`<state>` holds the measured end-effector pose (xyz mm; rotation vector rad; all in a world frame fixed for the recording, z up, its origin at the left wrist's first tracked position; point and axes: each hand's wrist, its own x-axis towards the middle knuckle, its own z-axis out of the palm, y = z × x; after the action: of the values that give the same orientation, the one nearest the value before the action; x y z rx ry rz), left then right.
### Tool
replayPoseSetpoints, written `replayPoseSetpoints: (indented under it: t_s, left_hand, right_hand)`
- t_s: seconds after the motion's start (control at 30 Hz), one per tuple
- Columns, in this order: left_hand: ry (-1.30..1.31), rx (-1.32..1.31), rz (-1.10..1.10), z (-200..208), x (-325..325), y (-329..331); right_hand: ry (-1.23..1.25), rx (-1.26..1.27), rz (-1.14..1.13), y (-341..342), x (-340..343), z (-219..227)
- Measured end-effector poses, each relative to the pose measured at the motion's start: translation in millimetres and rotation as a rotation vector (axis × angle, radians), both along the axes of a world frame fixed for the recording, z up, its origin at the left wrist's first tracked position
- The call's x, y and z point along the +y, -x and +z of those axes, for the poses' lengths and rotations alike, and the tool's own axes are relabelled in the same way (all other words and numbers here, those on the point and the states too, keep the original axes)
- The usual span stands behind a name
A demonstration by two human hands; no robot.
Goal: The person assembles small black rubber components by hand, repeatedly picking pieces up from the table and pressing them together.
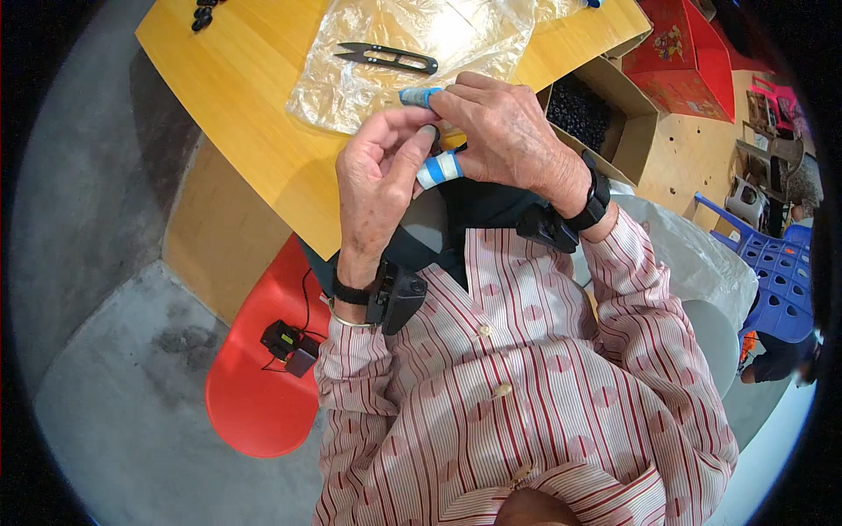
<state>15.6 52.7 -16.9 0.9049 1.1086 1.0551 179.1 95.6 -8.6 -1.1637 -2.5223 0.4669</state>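
My left hand (379, 167) is closed in a pinch, thumb against fingers, on a small black piece (436, 138) mostly hidden by the fingertips. Close against it on the right, my right hand (509, 131) has its fingers curled and reaches the same piece; what lies between its fingertips is hidden. Blue and white tape (438, 169) wraps the right thumb, and a similar blue wrap (419, 96) covers a right fingertip. Just beyond the hands, black thread snips (386, 58) lie on a clear plastic bag (329, 92) spread over the yellow table (254, 114).
An open cardboard box (645, 131) of small black pieces (577, 110) stands right of my hands, with a red box (680, 57) behind it. Several black pieces (203, 15) lie at the table's far left. A red chair (254, 386) holding a black device (285, 342) stands left.
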Motion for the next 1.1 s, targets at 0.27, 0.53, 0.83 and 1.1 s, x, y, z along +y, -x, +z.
replayPoseSetpoints:
  t_s: [0.27,0.53,0.83,1.1]
  left_hand:
    - [0.005,-0.063,-0.016,-1,2,3]
    - [-0.037,-0.099,-0.006,1,2,0]
    - [0.010,-0.096,-0.084,9,1,8]
    - [0.017,-0.146,-0.073,8,0,9]
  right_hand:
    - [0.004,-0.029,0.054,-1,0,-2]
    - [-0.072,-0.044,0.099,0,0,-3]
    - [-0.064,0.003,0.140,2,-1,-2]
    - [-0.049,0.015,0.175,3,-1,1]
